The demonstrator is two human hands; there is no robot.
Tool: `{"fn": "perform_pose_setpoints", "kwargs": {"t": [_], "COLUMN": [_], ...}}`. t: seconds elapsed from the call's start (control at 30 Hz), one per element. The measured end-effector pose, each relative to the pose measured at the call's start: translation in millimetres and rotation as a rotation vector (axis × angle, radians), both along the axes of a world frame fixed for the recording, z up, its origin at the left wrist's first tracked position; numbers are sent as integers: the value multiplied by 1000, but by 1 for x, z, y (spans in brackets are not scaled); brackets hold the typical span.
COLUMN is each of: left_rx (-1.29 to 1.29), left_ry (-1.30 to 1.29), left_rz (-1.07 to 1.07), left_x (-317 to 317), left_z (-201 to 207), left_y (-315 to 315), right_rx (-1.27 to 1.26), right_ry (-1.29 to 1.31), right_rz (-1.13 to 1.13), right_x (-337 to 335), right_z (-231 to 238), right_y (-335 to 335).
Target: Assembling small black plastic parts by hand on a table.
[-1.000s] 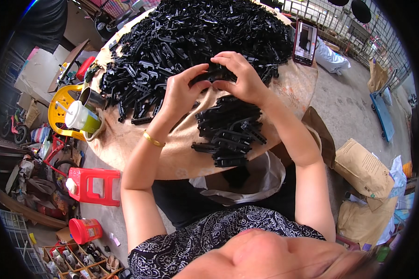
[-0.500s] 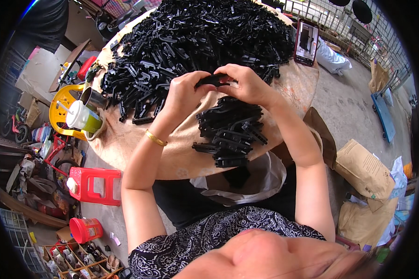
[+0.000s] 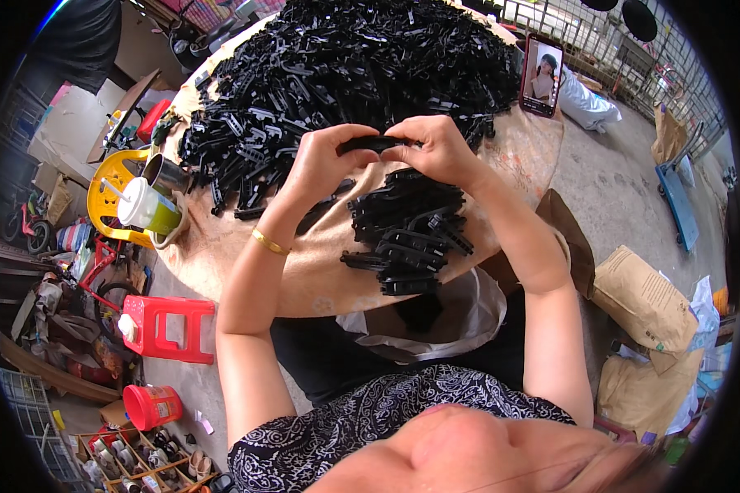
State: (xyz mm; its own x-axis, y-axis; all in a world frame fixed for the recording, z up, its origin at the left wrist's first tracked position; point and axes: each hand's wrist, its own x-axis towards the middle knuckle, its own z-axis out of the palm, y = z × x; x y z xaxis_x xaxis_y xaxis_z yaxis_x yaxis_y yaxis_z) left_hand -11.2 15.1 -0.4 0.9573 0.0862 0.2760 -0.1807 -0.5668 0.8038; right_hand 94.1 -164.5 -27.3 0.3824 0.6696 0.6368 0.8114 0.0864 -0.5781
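Note:
My left hand (image 3: 322,164) and my right hand (image 3: 437,149) meet over the table, fingertips pinched on a long, thin black plastic part (image 3: 358,145). The fingers cover much of it. Just beyond them rises a large heap of similar black plastic parts (image 3: 345,74). Nearer to me, below my right hand, a small stack of these parts (image 3: 407,226) lies in rough rows close to the table's front edge. One loose black part (image 3: 325,209) rests on the cloth beside my left wrist.
A tan cloth covers the round table (image 3: 214,271). An open white bag (image 3: 477,316) sits at my lap under its edge. To the left stand a lidded cup with a straw (image 3: 144,204), a yellow chair (image 3: 107,193) and a red stool (image 3: 168,329). A phone (image 3: 541,76) stands at right.
Both hands have shifted slightly, with the fingertips closer together around the black part. A loose black part now shows beside my left wrist, where bare cloth was. The phone's picture has changed.

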Motion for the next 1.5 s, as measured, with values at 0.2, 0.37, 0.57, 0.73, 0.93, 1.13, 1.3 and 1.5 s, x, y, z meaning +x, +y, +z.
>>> {"fn": "perform_pose_setpoints", "kwargs": {"t": [0.2, 0.37, 0.57, 0.73, 0.93, 1.13, 1.3, 1.5], "left_rx": [18, 295, 945, 1133, 29, -633, -383, -70], "left_ry": [151, -75, -255, -396, -223, 183, 75, -36], "left_rz": [-151, -567, 105, 230, 196, 40, 55, 89], "left_x": [-15, -21, -6, 13, 13, 13, 3, -4], "left_z": [15, 9, 4, -9, -7, -16, -8, 0], "left_y": [-14, -26, 13, 28, 11, 6, -6, -9], "right_rx": [30, -253, -231, -45, 178, 166, 183, 210], "right_ry": [760, -16, 21, 388, 658, 575, 370, -99], "right_rz": [335, -216, -175, -9, 340, 219, 74, -155], "right_x": [18, 19, 11, 14, 2, -6, -5, -2], "right_z": [3, -16, -19, -13, 6, 1, -2, 2], "right_y": [-1, 18, 24, 18, 9, 11, 11, 12]}}
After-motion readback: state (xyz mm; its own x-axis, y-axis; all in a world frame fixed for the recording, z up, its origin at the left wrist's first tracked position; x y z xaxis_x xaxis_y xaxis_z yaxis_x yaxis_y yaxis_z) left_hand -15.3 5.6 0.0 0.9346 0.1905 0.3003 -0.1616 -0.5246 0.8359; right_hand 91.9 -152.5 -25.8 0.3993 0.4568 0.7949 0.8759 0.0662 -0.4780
